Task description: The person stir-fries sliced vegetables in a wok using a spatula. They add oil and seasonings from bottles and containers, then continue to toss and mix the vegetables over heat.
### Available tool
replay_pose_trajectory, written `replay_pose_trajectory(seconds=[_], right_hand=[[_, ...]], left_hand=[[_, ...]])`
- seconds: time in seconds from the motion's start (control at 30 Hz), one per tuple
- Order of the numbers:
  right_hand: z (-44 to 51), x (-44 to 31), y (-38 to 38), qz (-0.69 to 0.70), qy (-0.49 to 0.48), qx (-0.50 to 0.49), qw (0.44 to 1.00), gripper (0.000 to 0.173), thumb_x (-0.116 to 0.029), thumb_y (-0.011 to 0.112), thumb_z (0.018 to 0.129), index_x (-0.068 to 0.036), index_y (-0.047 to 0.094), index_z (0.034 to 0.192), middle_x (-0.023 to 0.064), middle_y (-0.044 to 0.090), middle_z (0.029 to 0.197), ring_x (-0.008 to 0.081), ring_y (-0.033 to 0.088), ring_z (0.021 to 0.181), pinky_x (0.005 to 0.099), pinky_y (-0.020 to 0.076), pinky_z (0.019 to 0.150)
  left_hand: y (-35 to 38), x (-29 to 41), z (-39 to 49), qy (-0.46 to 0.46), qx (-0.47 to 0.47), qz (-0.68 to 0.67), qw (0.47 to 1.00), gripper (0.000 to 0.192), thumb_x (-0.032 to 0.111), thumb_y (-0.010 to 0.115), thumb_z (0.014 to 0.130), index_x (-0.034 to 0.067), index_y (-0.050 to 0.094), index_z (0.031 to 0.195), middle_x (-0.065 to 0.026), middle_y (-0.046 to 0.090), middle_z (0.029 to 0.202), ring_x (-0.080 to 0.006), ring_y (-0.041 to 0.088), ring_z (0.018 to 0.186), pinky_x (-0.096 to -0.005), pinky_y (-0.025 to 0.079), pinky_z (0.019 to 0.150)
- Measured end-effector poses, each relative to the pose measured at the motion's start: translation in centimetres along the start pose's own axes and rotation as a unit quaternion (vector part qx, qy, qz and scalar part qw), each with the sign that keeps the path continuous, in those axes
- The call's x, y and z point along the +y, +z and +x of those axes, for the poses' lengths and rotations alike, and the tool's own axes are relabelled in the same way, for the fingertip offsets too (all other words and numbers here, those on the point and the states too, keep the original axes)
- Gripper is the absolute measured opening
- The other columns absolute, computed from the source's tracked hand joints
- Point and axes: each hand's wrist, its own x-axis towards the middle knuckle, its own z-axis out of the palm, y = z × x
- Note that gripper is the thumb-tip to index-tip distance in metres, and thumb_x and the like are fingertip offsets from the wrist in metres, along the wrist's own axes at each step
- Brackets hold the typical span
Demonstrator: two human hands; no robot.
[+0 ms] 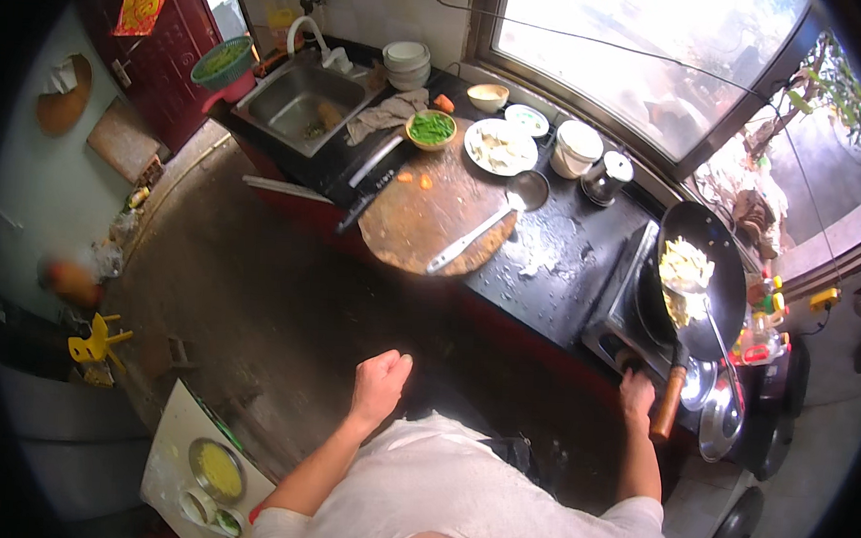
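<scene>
My left hand [382, 385] is closed in a loose fist in front of my shirt, with nothing visible in it. My right hand [637, 394] reaches to the front of the gas stove [606, 338], at its dark control knob [629, 360]. The fingertips are in shadow, so their grip on the knob is unclear. On the stove sits a black wok [725, 299], its wooden handle [668, 404] just right of my right hand. Pale cut food [685, 264] lies in the wok, with a long-handled metal spatula [721, 343] resting in it.
On the counter, a round wooden chopping board [404, 224] bears a ladle [468, 243] and carrot pieces [425, 182]. Behind are a bowl of chopped greens [431, 129], a plate of white slices [501, 148] and a sink [300, 101]. A side table [172, 467] stands lower left; bottles [763, 334] stand right.
</scene>
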Motion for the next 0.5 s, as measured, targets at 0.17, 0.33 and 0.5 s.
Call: replay_pose_trajectory(seconds=[0.17, 0.33, 0.5], right_hand=[[-0.7, -0.4, 1.2, 0.072, 0.068, 0.065, 0.993, 0.048, -0.040, 0.055, 0.100, 0.006, 0.067, 0.094, 0.0334, 0.068, 0.084, 0.0521, 0.068, 0.083, 0.0591, 0.0548, 0.076], [-0.7, -0.6, 0.7, 0.201, 0.218, -0.063, 0.953, 0.051, -0.044, 0.053, 0.102, 0.005, 0.067, 0.099, 0.0265, 0.070, 0.079, 0.0399, 0.072, 0.068, 0.0518, 0.0566, 0.065], [-3.9, -1.1, -1.5, 0.309, 0.289, -0.163, 0.891, 0.046, -0.044, 0.062, 0.099, 0.000, 0.065, 0.113, 0.0116, 0.067, 0.090, 0.0229, 0.065, 0.058, 0.0355, 0.0525, 0.048]], left_hand=[[-2.3, 4.2, 10.1, 0.079, -0.050, 0.080, 0.992, 0.051, 0.030, 0.059, 0.105, 0.006, 0.049, 0.061, -0.0001, 0.047, 0.049, -0.0077, 0.047, 0.044, -0.0295, 0.037, 0.044], [-3.1, 8.1, 20.2, 0.079, -0.090, -0.023, 0.993, 0.059, 0.042, 0.052, 0.108, 0.005, 0.053, 0.064, -0.0010, 0.051, 0.053, -0.0107, 0.050, 0.046, -0.0310, 0.041, 0.047], [-1.1, 10.3, 33.1, 0.114, -0.060, -0.071, 0.989, 0.048, 0.031, 0.053, 0.108, 0.004, 0.056, 0.068, -0.0052, 0.058, 0.055, -0.0139, 0.057, 0.046, -0.0311, 0.044, 0.047]])
